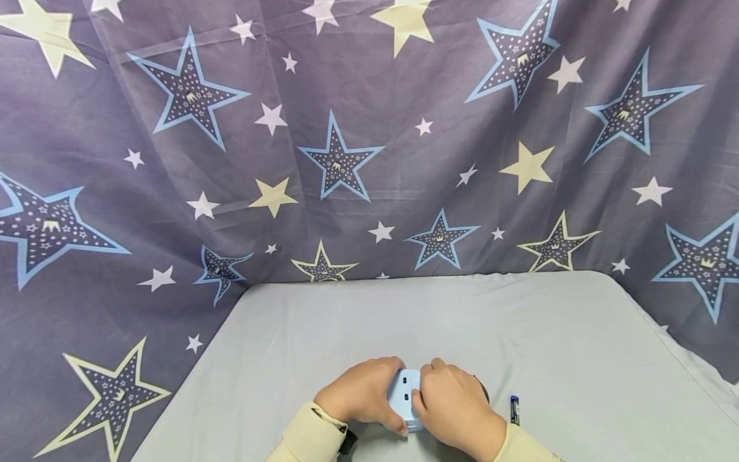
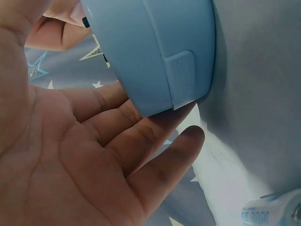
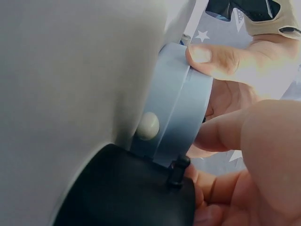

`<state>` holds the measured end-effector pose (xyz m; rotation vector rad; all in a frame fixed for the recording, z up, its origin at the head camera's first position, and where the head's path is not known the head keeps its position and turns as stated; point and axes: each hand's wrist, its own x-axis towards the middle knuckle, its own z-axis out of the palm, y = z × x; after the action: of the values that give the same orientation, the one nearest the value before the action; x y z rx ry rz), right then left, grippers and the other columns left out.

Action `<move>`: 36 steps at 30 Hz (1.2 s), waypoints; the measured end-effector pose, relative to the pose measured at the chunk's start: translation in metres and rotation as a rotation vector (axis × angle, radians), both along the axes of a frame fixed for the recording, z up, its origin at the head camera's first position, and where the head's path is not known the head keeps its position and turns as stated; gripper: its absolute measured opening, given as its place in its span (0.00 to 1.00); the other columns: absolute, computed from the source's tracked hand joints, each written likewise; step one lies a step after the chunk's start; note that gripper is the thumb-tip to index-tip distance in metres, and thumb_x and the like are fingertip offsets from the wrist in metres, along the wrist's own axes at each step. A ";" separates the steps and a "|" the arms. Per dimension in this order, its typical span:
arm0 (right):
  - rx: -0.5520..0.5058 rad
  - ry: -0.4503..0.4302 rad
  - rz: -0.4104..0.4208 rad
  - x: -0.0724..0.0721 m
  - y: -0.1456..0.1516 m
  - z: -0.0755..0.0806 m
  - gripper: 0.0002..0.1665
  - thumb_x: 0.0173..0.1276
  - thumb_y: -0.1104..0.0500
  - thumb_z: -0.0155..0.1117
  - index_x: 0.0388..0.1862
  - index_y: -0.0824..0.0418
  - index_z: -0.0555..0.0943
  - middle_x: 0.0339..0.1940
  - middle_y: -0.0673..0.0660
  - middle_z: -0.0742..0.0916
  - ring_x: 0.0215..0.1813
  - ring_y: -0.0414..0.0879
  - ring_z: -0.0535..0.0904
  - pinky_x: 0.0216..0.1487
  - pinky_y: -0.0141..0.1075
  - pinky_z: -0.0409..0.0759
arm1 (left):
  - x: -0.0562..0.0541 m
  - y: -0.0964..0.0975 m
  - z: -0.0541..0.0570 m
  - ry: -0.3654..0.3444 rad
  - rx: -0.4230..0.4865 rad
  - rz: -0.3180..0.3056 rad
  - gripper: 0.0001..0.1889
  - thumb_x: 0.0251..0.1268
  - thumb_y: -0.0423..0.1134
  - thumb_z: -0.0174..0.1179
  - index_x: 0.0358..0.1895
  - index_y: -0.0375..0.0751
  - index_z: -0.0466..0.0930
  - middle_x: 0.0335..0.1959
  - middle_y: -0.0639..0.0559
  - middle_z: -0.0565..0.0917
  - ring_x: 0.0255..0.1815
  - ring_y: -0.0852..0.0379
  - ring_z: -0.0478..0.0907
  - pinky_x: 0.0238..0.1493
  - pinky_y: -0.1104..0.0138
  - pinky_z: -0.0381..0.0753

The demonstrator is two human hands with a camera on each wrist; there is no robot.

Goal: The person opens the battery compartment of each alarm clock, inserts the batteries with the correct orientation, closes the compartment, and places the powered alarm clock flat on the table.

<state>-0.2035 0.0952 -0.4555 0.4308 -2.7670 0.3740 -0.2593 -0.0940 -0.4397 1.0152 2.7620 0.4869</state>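
A light-blue plastic case [image 1: 406, 401] with small black knobs on its upper face stands between both hands over the table. My left hand [image 1: 367, 393] grips its left side, thumb at the near edge and fingers at the far side. In the left wrist view, the fingers of the left hand [image 2: 99, 136] reach under the case [image 2: 155, 52]. On the case's right part my right hand [image 1: 456, 407] has curled fingers, its thumb on the face. Beside the case [image 3: 178, 103] in the right wrist view is a dark round object [image 3: 131, 188], partly hidden by fingers; its kind is unclear.
A blue-and-black battery [image 1: 514, 410] lies to the right of the right hand on the pale cloth-covered table [image 1: 577, 346]. A star-patterned curtain [image 1: 398, 160] hangs behind the table's far edge.
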 end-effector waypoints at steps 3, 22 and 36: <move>0.003 0.011 -0.007 0.000 -0.001 -0.001 0.18 0.63 0.48 0.69 0.23 0.58 0.76 0.23 0.50 0.75 0.22 0.42 0.68 0.18 0.41 0.67 | 0.000 0.000 0.000 0.002 -0.003 0.002 0.42 0.25 0.56 0.87 0.51 0.49 0.78 0.32 0.66 0.78 0.31 0.67 0.73 0.33 0.73 0.74; 0.004 0.037 -0.041 -0.004 0.004 0.005 0.21 0.63 0.44 0.70 0.23 0.57 0.77 0.21 0.49 0.74 0.22 0.42 0.67 0.21 0.38 0.68 | 0.002 0.000 0.002 -0.014 -0.014 0.013 0.42 0.25 0.56 0.87 0.52 0.49 0.78 0.33 0.66 0.78 0.31 0.68 0.73 0.34 0.72 0.74; 0.074 0.116 0.015 -0.005 0.001 -0.007 0.23 0.64 0.42 0.69 0.22 0.60 0.80 0.21 0.51 0.75 0.25 0.44 0.64 0.26 0.39 0.66 | 0.002 0.000 0.001 0.005 -0.031 0.010 0.43 0.25 0.58 0.87 0.53 0.48 0.79 0.34 0.66 0.79 0.32 0.68 0.73 0.35 0.72 0.75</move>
<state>-0.2082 0.0959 -0.4626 0.4765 -2.6721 0.2424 -0.2577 -0.0945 -0.4382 0.9977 2.7716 0.4418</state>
